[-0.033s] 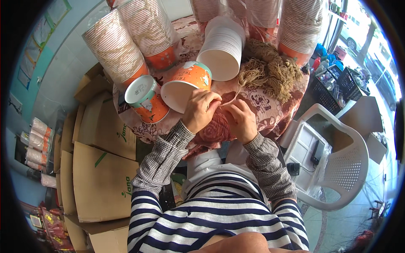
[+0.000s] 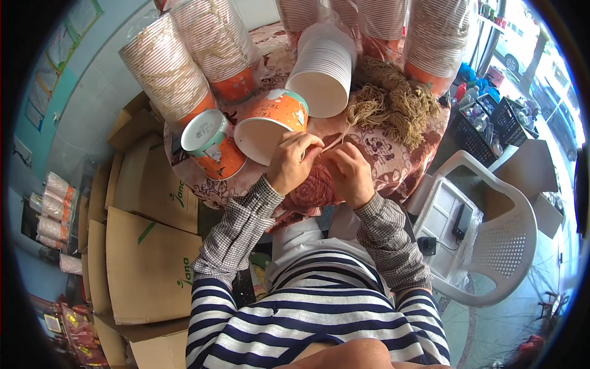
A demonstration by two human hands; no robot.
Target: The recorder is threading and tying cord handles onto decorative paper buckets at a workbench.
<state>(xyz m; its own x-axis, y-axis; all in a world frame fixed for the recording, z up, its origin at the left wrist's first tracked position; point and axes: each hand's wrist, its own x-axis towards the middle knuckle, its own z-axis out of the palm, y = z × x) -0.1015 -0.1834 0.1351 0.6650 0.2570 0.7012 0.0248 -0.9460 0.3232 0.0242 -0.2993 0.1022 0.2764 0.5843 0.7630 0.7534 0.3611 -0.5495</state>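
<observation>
Strand [image 2: 334,145] lay pinched in our left hand [image 2: 290,163]; our right hand [image 2: 350,172], curled, grip unclear, had edged toward 11 o'clock, suggesting close fingertip work.

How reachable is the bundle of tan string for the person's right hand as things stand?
Probably yes: the bundle of tan string lies on the patterned tablecloth, just beyond the right hand, and nothing appears to stand between them. That hand seems busy with a thin strand, though.
</observation>
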